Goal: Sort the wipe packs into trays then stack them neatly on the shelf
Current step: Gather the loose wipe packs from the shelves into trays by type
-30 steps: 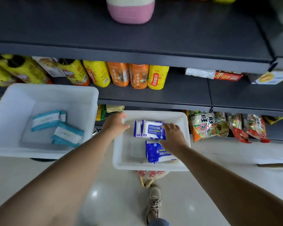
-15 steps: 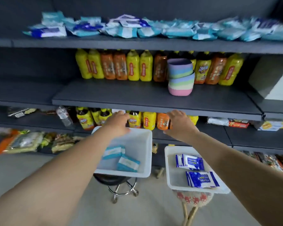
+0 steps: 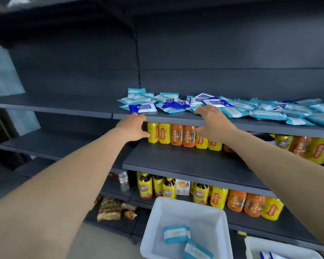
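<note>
Wipe packs (image 3: 223,107) heaped along shelf (image 3: 176,118) front edge, both hands below.

Yellow and orange drink bottles (image 3: 176,134) (two shelves); snack bags (image 3: 110,210), water bottle (image 3: 124,181)

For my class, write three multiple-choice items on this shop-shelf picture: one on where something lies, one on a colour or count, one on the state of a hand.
1. Where does the heap of wipe packs lie?
A. on the floor
B. on the upper shelf, above the bottles
C. on a stool

2. How many teal-edged packs show in the near white tray?
A. none
B. two
C. six

3. What is the left hand holding?
A. nothing
B. a bottle
C. a tray

Answers:
1 B, the heap sits on the shelf board over the yellow and orange bottles.
2 B, two packs lie on the tray floor.
3 A, the left hand reaches at the shelf edge with nothing in it; the right hand is likewise empty.
</note>
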`<action>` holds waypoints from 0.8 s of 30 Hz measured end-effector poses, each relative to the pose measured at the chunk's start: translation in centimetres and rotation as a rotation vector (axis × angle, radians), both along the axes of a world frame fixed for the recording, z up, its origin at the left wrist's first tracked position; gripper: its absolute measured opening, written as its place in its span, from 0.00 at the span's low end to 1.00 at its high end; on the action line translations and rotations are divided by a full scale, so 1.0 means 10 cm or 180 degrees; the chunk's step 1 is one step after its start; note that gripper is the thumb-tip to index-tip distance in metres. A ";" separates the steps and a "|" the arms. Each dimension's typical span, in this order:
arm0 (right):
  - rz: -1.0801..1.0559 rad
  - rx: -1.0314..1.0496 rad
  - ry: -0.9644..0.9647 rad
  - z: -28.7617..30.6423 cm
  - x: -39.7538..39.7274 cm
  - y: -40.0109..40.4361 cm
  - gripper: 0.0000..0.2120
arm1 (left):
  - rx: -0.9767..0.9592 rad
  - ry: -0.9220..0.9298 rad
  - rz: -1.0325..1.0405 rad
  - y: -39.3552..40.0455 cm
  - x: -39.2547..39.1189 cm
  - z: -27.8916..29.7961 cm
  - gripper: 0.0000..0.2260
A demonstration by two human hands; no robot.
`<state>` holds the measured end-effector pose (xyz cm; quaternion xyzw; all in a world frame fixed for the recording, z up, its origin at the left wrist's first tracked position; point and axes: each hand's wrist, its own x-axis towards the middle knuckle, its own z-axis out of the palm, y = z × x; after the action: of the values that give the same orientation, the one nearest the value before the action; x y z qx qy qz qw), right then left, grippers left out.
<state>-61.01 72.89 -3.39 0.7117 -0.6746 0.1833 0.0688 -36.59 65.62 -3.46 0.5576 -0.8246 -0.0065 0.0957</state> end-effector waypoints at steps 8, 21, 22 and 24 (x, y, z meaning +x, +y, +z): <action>0.0160 -0.0116 -0.0167 0.16 0.53 -1.63 0.30 | -0.0054 0.0069 0.0416 -1.41 0.69 0.21 0.27; -0.0072 0.0313 -0.0856 0.15 0.98 -3.86 0.26 | 0.0221 0.0467 0.0358 -3.75 1.15 0.22 0.24; -0.0135 0.0367 -0.0907 0.11 1.01 -4.03 0.26 | 0.0272 0.0505 0.0314 -3.97 1.16 0.18 0.24; -0.0235 0.0492 -0.0918 0.03 1.04 -4.27 0.27 | 0.0402 0.0576 0.0253 -4.34 1.16 0.09 0.25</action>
<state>-50.57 30.23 -3.04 0.6560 -0.7153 0.2285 -0.0769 -24.98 22.19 -2.53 0.5918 -0.7878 -0.1049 0.1346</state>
